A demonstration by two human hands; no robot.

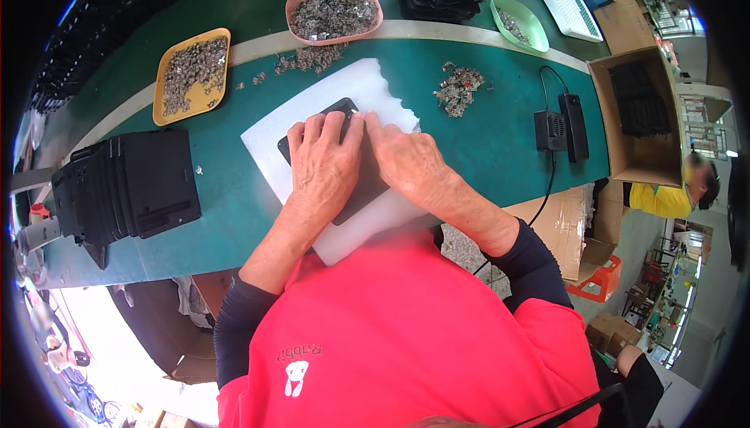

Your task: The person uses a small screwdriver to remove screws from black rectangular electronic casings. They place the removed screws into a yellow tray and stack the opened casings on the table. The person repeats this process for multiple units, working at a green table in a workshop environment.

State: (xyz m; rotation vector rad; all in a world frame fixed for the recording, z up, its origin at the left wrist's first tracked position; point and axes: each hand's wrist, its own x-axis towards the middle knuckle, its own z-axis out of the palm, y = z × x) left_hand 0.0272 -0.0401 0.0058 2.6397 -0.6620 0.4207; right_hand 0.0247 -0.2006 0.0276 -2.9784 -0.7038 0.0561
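A flat black plastic panel (359, 193) lies on a white foam sheet (344, 92) on the green table. My left hand (322, 164) lies flat on the panel, fingers together and pointing to its far edge. My right hand (406, 159) presses beside it on the panel's right part, fingertips touching the left hand's fingers. Most of the panel is hidden under both hands.
A stack of black panels (129, 186) stands at the left. A yellow tray (191, 75) and a pink tray (333, 12) hold small metal parts; loose parts (459, 86) lie on the table. A black box with a cable (551, 129), a cardboard box (637, 115) and a person in yellow (664, 197) are to the right.
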